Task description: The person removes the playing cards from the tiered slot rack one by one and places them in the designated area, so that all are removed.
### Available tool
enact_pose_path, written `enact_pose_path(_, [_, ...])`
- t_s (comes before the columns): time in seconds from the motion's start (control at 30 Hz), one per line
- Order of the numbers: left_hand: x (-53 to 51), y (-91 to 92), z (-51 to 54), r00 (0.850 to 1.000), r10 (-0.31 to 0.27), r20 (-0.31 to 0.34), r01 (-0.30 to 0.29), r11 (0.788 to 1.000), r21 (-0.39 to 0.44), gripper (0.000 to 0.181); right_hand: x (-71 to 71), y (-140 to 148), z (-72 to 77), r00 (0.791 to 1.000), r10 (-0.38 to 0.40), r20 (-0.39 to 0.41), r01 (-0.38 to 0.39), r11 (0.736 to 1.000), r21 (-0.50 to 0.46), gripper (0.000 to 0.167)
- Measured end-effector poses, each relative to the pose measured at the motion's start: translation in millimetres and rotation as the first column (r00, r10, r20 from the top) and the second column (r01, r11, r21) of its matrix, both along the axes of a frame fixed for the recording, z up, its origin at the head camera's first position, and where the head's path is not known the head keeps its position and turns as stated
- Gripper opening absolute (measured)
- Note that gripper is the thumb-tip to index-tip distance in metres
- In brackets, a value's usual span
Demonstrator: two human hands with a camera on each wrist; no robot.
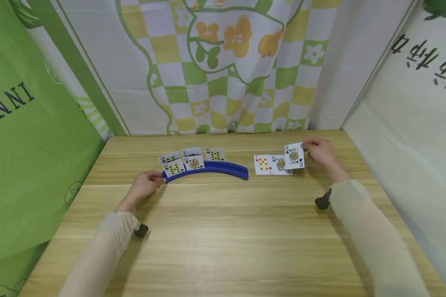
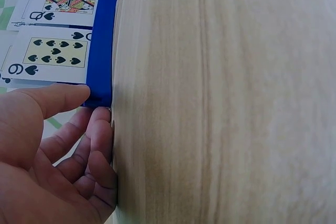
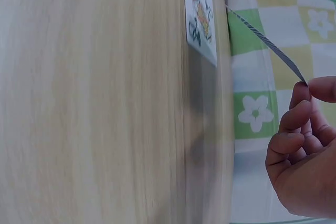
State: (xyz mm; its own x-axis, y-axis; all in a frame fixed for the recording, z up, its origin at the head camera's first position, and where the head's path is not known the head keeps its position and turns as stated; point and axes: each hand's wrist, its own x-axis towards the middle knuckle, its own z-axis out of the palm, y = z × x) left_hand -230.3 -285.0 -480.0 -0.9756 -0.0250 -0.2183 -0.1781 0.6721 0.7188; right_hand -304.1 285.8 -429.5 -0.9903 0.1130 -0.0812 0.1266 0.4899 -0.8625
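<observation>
A curved blue card holder (image 1: pixel 226 168) stands on the table with several playing cards upright in it. In its front row are a nine of spades (image 2: pixel 55 52) and a queen of spades (image 2: pixel 68 3); a ten (image 1: pixel 215 154) and others, partly covered, stand behind. My left hand (image 1: pixel 145 184) grips the holder's left end, thumb against one side and fingers at the other. Between thumb and fingers, my right hand (image 1: pixel 321 153) pinches the edge of a black king (image 1: pixel 294 156), raised off the table. Beneath it lie a seven of hearts (image 1: pixel 262 165) and a black queen (image 1: pixel 280 164), overlapping.
The wooden table (image 1: pixel 223 239) reaches back to a checkered, flowered curtain (image 1: pixel 223 95). A green panel (image 1: pixel 33 123) borders the left side and a pale panel (image 1: pixel 401 123) with writing the right. A dark wrist device (image 1: pixel 323 201) shows below the right sleeve.
</observation>
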Motion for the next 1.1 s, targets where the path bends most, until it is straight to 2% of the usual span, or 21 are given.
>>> enact_pose_path(0.27, [-0.3,-0.3,-0.9,1.000,-0.011,-0.019,0.010,1.000,-0.014,0.039,-2.8,12,-6.4,1.000,-0.019,0.013,0.018,0.999,0.045,0.035])
enact_pose_path(0.47, [-1.0,-1.3,-2.2,0.999,-0.018,-0.037,0.018,1.000,-0.025,0.038,-6.0,19,-13.0,0.998,0.003,0.059,-0.012,0.988,0.155,0.042])
enact_pose_path(0.7, [-0.9,-1.4,-1.6,0.999,-0.013,-0.045,0.012,1.000,-0.019,0.037,-12.1,26,-23.2,0.997,0.029,0.071,-0.052,0.938,0.344,0.043])
enact_pose_path(0.9, [-0.4,-1.0,-1.1,0.999,-0.009,-0.040,0.008,1.000,-0.020,0.037,-14.5,30,-28.9,0.997,0.047,0.057,-0.067,0.904,0.421,0.038])
enact_pose_path(1.1, [-0.7,-1.0,-1.2,0.999,-0.011,-0.040,0.011,1.000,-0.019,0.037,-12.4,32,-27.7,0.996,0.074,0.056,-0.092,0.875,0.476,0.038])
